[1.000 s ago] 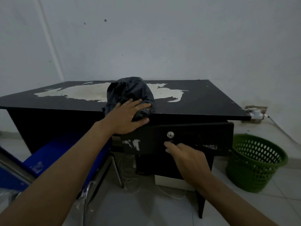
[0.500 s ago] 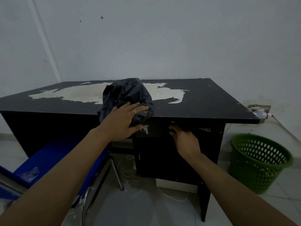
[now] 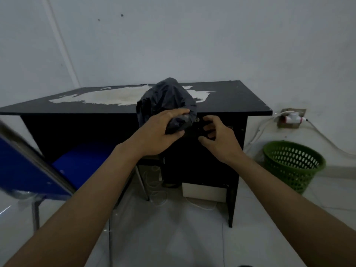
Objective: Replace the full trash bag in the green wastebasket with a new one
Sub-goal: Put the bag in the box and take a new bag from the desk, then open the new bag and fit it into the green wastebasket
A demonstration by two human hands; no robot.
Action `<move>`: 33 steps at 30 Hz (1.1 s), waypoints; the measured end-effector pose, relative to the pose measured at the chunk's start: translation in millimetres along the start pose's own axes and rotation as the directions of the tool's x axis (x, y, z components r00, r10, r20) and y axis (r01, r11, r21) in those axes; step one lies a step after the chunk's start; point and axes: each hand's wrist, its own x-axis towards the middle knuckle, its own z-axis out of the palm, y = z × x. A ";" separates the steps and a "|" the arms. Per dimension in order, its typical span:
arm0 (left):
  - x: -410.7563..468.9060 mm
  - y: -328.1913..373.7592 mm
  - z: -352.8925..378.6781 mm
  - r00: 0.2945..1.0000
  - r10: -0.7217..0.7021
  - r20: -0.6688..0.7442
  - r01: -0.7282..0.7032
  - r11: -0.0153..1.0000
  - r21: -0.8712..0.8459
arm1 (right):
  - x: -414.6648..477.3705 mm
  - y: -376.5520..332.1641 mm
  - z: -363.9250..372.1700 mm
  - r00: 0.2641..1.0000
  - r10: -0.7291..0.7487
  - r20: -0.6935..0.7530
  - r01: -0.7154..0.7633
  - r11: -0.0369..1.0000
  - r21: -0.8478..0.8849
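Before black desk, left hand grips trash bag; right hand half-curled, empty.

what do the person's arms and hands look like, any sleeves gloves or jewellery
Both arms are bare as far up the forearm as the frame shows; no sleeve edge is in view. The left hand and the right hand have no gloves. No ring, watch or bracelet shows on the fingers or wrists, and there are no visible markings. The light is dim, so fine detail is hard to tell.
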 end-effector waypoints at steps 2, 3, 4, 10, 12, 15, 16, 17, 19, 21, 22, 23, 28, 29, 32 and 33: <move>-14.6 26.7 2.8 0.999 -0.052 0.002 0.052 0.985 -0.164 | -24.1 -5.3 -8.5 0.994 -0.051 0.097 0.049 0.999 0.022; -17.5 37.8 3.4 0.998 -0.059 0.019 0.062 0.978 -0.198 | -34.8 -5.1 -12.0 0.988 -0.077 0.136 0.075 0.997 0.021; -16.2 46.0 3.8 0.997 -0.064 0.051 0.073 0.973 -0.217 | -43.5 -4.3 -15.8 0.983 -0.089 0.159 0.088 0.996 0.017; 27.6 92.2 -10.0 0.947 -0.238 0.216 0.305 0.875 -0.376 | -46.5 -31.6 -43.2 0.983 -0.072 0.169 0.079 0.996 -0.033; 48.3 113.5 -31.4 0.915 -0.301 0.268 0.389 0.834 -0.390 | -34.5 -53.0 -61.6 0.985 -0.019 0.173 0.019 1.000 -0.001; 81.9 141.1 -85.0 0.860 -0.384 0.337 0.499 0.774 -0.390 | -12.1 -102.0 -111.4 0.962 0.113 0.248 -0.137 0.987 0.081; 92.1 148.7 -107.2 0.842 -0.379 0.383 0.518 0.768 -0.378 | -5.0 -121.2 -131.7 0.951 0.150 0.270 -0.184 0.978 0.102; 102.9 156.3 -132.6 0.818 -0.359 0.450 0.534 0.763 -0.364 | 3.3 -140.1 -154.3 0.945 0.184 0.270 -0.222 0.968 0.116; 117.4 169.8 -178.1 0.748 -0.320 0.582 0.570 0.759 -0.314 | 18.1 -174.1 -195.5 0.943 0.245 0.223 -0.281 0.948 0.147; 131.0 186.2 -224.2 0.678 -0.340 0.652 0.601 0.768 -0.223 | 39.7 -206.9 -238.9 0.925 0.333 0.181 -0.367 0.907 0.208; 136.7 194.7 -244.7 0.654 -0.361 0.665 0.607 0.774 -0.177 | 50.5 -222.8 -259.8 0.909 0.380 0.168 -0.412 0.877 0.247; 142.1 202.0 -263.3 0.643 -0.372 0.669 0.601 0.787 -0.140 | 61.5 -237.0 -279.7 0.894 0.419 0.160 -0.448 0.847 0.286; 161.0 226.5 -320.5 0.670 -0.454 0.587 0.501 0.860 0.093 | 104.8 -284.1 -353.4 0.829 0.543 0.130 -0.551 0.758 0.348; 160.5 225.5 -325.4 0.700 -0.488 0.521 0.504 0.855 0.124 | 109.6 -289.0 -364.0 0.824 0.556 0.107 -0.553 0.749 0.365; 155.2 223.3 -332.0 0.805 -0.563 0.188 0.548 0.826 0.129 | 112.9 -297.6 -385.8 0.788 0.611 0.083 -0.561 0.655 0.506; 153.5 224.7 -331.1 0.802 -0.591 0.090 0.584 0.807 0.093 | 112.0 -300.2 -390.1 0.779 0.620 0.094 -0.561 0.623 0.545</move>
